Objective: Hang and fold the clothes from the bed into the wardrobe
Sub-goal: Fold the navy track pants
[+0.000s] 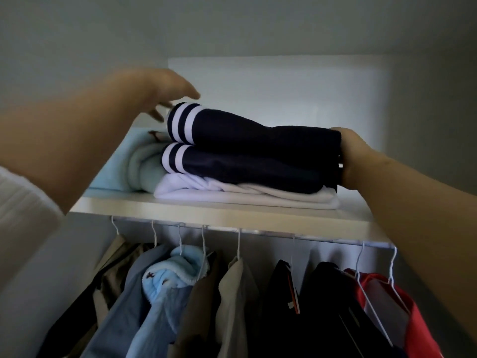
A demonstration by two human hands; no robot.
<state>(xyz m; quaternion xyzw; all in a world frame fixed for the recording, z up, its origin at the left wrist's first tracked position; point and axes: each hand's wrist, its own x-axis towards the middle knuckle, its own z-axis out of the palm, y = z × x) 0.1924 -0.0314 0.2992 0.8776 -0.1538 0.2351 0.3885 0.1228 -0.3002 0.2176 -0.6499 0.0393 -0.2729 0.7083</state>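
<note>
1. Head view: the pale wardrobe (pixel 284 86) fills the frame, dim grey walls around a lit back panel above the white shelf (pixel 232 218).
2. Below the shelf, hung clothes (pixel 232 306) crowd the rail (pixel 271 232) on wire hangers.
3. On the shelf, a folded navy garment with white stripes (pixel 245 146) tops the stack.
4. Under it on the shelf lies a folded white garment (pixel 232 195); a light-blue fleece (pixel 134 164) sits at the shelf's left.
5. Over the shelf, the left hand (pixel 167 89) hovers by the striped end, fingers spread and blurred.
6. The right hand (pixel 356 161) meets the navy garment's right end; its fingers are hidden, so I cannot tell their state.
</note>
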